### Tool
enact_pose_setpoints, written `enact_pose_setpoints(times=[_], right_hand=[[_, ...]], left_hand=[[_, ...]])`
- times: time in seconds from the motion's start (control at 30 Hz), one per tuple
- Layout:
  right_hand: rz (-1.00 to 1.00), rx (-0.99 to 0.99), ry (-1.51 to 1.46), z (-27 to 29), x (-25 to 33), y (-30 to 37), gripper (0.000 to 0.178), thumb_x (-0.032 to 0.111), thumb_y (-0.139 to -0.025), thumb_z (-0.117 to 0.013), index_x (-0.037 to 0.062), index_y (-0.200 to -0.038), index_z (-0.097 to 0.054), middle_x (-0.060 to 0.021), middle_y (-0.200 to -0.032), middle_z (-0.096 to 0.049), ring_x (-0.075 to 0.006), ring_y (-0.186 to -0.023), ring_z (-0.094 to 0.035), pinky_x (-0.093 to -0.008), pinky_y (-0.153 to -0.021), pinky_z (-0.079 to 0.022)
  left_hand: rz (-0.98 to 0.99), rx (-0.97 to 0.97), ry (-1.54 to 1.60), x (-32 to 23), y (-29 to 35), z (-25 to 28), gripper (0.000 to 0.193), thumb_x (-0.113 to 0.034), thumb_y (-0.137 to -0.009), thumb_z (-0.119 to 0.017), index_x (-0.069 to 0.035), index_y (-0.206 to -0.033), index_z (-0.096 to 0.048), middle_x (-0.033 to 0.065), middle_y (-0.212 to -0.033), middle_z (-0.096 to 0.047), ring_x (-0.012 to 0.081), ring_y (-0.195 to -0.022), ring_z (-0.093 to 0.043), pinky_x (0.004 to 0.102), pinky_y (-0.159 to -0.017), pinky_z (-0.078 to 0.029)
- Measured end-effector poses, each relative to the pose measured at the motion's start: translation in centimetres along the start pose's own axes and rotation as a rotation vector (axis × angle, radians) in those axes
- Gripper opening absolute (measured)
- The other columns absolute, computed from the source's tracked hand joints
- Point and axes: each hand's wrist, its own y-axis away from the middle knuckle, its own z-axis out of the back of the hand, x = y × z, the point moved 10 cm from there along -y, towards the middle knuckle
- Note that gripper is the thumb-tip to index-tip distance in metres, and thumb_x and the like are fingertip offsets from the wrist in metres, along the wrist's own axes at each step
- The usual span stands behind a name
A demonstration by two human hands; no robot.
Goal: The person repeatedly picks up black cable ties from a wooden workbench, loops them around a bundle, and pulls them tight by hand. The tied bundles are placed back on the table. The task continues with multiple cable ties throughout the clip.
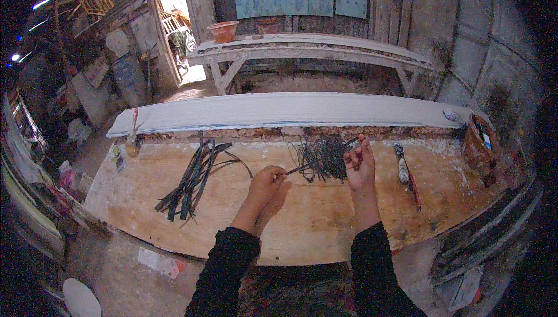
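Observation:
Both my hands are over a pale wooden board. My left hand (268, 186) is closed, its fingertips pinching a thin dark strip (295, 170). My right hand (361, 165), its fingers curled, grips a dark strip end beside its thumb. Between the hands lies a tangled heap of thin dark strips (323, 159), which hides whether both hands hold the same strip. Left of my left hand, a loose bundle of longer, flat black strips (192, 180) rests on the board, with one thin strip curving toward that hand.
Right of the heap lie a pale-handled tool (402, 169) and a red pen-like stick (414, 190). A brown container (478, 142) stands at the board's right end. A long white plank (290, 110) runs behind. Farther back, a bench (314, 55) carries an orange pot (223, 31).

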Motion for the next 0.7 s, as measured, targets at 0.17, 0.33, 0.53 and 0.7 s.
enact_pose_setpoints(times=[0.17,0.33,0.53,0.7], right_hand=[[-0.108,0.118,0.283,-0.9,-2.5,0.4,0.019,0.021,-0.087,-0.064,0.012,-0.102,-0.056,0.0047,-0.066,-0.053,-0.0065,-0.05,-0.046,-0.0259,-0.061,-0.046],[-0.355,0.12,0.698,-3.0,-9.3,4.2,0.011,0.021,-0.086,-0.064,0.0123,-0.09,-0.058,0.0031,-0.072,-0.055,-0.0061,-0.053,-0.048,-0.0228,-0.052,-0.043],[-0.465,0.128,0.852,-2.7,-10.5,5.9,0.011,0.019,-0.085,-0.065,0.0094,-0.089,-0.061,0.0025,-0.076,-0.057,-0.0065,-0.065,-0.051,-0.0216,-0.056,-0.043],[-0.426,0.053,0.863,-3.9,-9.8,5.9,0.015,0.017,-0.083,-0.067,0.0048,-0.09,-0.063,0.0011,-0.078,-0.059,-0.0084,-0.067,-0.053,-0.0231,-0.059,-0.044]], left_hand=[[0.035,-0.122,-0.118,0.3,0.1,0.9,0.012,-0.013,-0.08,-0.065,-0.006,-0.09,-0.067,0.0101,-0.085,-0.065,0.0241,-0.075,-0.063,0.0339,-0.067,-0.049],[0.384,-0.014,0.704,5.3,0.2,-2.9,0.015,-0.016,-0.082,-0.067,-0.003,-0.09,-0.067,0.0044,-0.077,-0.064,0.0135,-0.068,-0.058,0.0268,-0.061,-0.046],[0.537,0.089,1.229,-0.4,1.9,-4.5,0.012,-0.012,-0.086,-0.063,-0.002,-0.092,-0.064,0.0036,-0.076,-0.062,0.0148,-0.067,-0.059,0.0288,-0.059,-0.049],[0.534,0.116,1.253,0.9,1.8,-5.2,0.008,-0.008,-0.087,-0.059,-0.003,-0.093,-0.059,0.0045,-0.076,-0.058,0.017,-0.064,-0.06,0.0307,-0.056,-0.051]])
